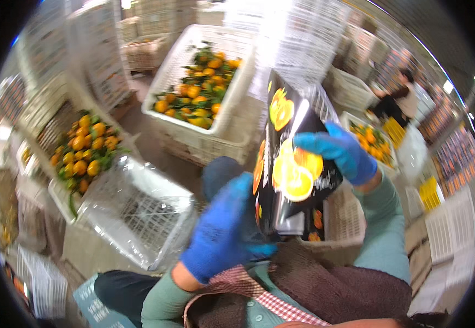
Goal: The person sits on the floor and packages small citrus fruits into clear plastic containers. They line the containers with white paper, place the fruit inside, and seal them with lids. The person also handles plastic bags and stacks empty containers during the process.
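Between my hands, in front of my chest, is a tilted black printed carton [292, 164] with pictures of orange citrus fruit on it. My left hand [225, 225], in a blue knitted glove, is against its lower left side, the fingertips partly hidden. My right hand [339, 151], gloved in blue too, grips the right side with thumb and fingers spread over the printed face. Left of the carton lies a white crate lined with clear plastic film [151, 217]; its basket floor shows through. Below and behind the carton is a pale crate [346, 217] with more black printed packaging [316, 223] inside.
Leafy orange citrus fruit fills part of a white crate [153, 108] ahead, a tipped crate [59, 194] at left and a smaller crate [389, 158] at right. A person [401, 98] sits at the upper right. Stacked crates [311, 37] stand behind.
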The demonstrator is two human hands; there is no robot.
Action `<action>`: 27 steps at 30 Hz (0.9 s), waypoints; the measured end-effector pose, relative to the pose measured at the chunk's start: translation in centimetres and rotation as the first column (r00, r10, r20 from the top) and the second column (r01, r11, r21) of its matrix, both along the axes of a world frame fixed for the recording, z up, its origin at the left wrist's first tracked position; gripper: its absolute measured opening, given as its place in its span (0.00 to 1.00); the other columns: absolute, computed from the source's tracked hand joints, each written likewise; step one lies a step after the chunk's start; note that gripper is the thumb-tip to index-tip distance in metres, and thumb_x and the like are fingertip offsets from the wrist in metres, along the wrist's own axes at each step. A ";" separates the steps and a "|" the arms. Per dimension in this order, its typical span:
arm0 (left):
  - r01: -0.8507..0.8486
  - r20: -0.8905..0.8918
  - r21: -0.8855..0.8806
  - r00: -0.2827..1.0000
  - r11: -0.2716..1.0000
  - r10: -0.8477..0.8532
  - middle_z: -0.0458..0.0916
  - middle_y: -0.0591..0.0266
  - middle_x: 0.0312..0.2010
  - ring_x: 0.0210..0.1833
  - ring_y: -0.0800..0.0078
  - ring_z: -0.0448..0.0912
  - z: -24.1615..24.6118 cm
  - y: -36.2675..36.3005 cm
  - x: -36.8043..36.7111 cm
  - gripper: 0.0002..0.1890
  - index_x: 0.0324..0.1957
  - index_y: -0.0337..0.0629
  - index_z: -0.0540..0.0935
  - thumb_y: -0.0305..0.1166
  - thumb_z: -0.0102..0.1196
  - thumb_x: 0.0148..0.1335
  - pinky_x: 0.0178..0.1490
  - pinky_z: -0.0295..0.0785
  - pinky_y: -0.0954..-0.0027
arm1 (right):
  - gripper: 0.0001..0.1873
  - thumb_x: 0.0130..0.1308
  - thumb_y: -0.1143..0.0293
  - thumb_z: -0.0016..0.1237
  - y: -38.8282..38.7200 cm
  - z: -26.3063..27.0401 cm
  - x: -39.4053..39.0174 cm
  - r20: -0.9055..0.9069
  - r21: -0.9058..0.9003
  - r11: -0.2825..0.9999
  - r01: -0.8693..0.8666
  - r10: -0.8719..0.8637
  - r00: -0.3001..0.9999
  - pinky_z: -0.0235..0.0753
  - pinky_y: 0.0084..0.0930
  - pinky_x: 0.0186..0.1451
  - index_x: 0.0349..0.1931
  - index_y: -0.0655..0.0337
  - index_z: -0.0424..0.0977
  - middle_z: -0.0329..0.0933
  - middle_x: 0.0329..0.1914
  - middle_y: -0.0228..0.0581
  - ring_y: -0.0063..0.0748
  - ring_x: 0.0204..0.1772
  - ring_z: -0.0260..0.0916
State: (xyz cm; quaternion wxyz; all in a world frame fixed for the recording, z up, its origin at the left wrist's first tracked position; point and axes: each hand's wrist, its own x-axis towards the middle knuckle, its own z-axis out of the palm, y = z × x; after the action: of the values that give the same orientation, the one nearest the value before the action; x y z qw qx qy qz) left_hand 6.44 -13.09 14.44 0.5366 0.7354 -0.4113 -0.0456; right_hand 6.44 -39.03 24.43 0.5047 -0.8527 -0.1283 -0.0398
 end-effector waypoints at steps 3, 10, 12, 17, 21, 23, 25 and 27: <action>-0.100 -0.077 0.009 0.992 0.995 0.100 0.52 0.35 0.66 0.70 0.47 0.54 -0.2 1.5 -3.3 0.54 0.67 0.26 0.44 0.39 0.65 0.48 0.70 0.52 0.61 | 0.14 0.62 0.66 0.52 6.1 0.3 2.2 -0.310 0.389 0.916 -0.101 0.233 0.922 0.75 0.25 0.47 0.43 0.67 0.76 0.79 0.40 0.38 0.25 0.41 0.76; -0.661 -0.036 -0.308 0.727 0.684 0.686 0.60 0.39 0.65 0.67 0.54 0.63 0.0 7.5 -8.5 0.48 0.71 0.41 0.41 0.19 0.52 0.50 0.66 0.56 0.69 | 0.16 0.64 0.65 0.50 19.4 3.0 4.7 0.043 0.318 0.618 -0.719 0.748 0.662 0.76 0.25 0.48 0.46 0.67 0.70 0.77 0.41 0.40 0.30 0.43 0.77; -0.744 0.071 -0.255 0.622 0.617 0.780 0.69 0.41 0.59 0.61 0.61 0.70 -0.5 11.3 -9.9 0.42 0.69 0.41 0.53 0.16 0.51 0.50 0.63 0.61 0.67 | 0.19 0.65 0.63 0.49 23.5 4.7 3.8 -0.051 0.219 0.560 -0.799 0.824 0.564 0.75 0.23 0.48 0.51 0.67 0.69 0.77 0.41 0.39 0.25 0.42 0.76; -0.839 -0.438 -0.529 0.145 -0.124 0.887 0.76 0.57 0.49 0.50 0.70 0.76 -1.0 22.1 -17.9 0.15 0.51 0.31 0.75 0.30 0.48 0.65 0.55 0.72 0.68 | 0.24 0.65 0.62 0.49 32.4 3.8 2.9 0.202 0.044 -0.170 -0.984 0.967 -0.158 0.75 0.23 0.45 0.57 0.67 0.67 0.79 0.35 0.41 0.26 0.37 0.76; -0.650 -0.469 -0.735 0.286 -0.190 0.836 0.76 0.50 0.47 0.48 0.62 0.79 -0.8 31.2 -21.7 0.21 0.56 0.30 0.69 0.36 0.47 0.66 0.48 0.77 0.65 | 0.23 0.62 0.66 0.54 31.4 0.8 6.3 0.111 -0.232 -0.140 -0.963 0.979 -0.169 0.75 0.20 0.44 0.56 0.64 0.69 0.80 0.35 0.40 0.23 0.35 0.76; -0.550 -0.512 -0.780 0.285 -0.300 0.810 0.76 0.48 0.48 0.49 0.61 0.78 -0.9 35.9 -22.6 0.20 0.53 0.26 0.69 0.33 0.48 0.65 0.50 0.78 0.68 | 0.22 0.63 0.67 0.53 30.1 -0.8 8.0 -0.012 -0.080 -0.039 -0.996 0.999 -0.038 0.75 0.19 0.44 0.56 0.65 0.69 0.80 0.35 0.38 0.22 0.35 0.75; -0.567 -0.537 -0.747 0.207 -0.347 0.818 0.75 0.48 0.48 0.49 0.61 0.78 -2.4 39.5 -22.7 0.19 0.52 0.25 0.68 0.32 0.47 0.65 0.50 0.79 0.68 | 0.21 0.64 0.68 0.52 28.5 -1.8 9.8 -0.126 0.037 0.081 -0.996 0.989 0.076 0.75 0.19 0.43 0.56 0.66 0.69 0.80 0.35 0.37 0.22 0.35 0.75; -0.576 -0.540 -0.717 0.102 -0.393 0.836 0.75 0.49 0.47 0.48 0.61 0.77 -4.2 42.8 -22.2 0.20 0.53 0.28 0.68 0.33 0.46 0.65 0.49 0.79 0.67 | 0.20 0.65 0.68 0.50 26.8 -2.5 11.7 -0.222 0.127 0.209 -0.970 0.959 0.177 0.75 0.19 0.43 0.55 0.68 0.69 0.79 0.35 0.36 0.21 0.36 0.75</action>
State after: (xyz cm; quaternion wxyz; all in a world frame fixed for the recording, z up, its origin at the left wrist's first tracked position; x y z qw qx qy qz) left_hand -15.71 29.69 10.20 0.6430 0.3955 0.1721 0.6328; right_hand 18.10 -12.19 21.97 0.4102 -0.5892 -0.5711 0.3980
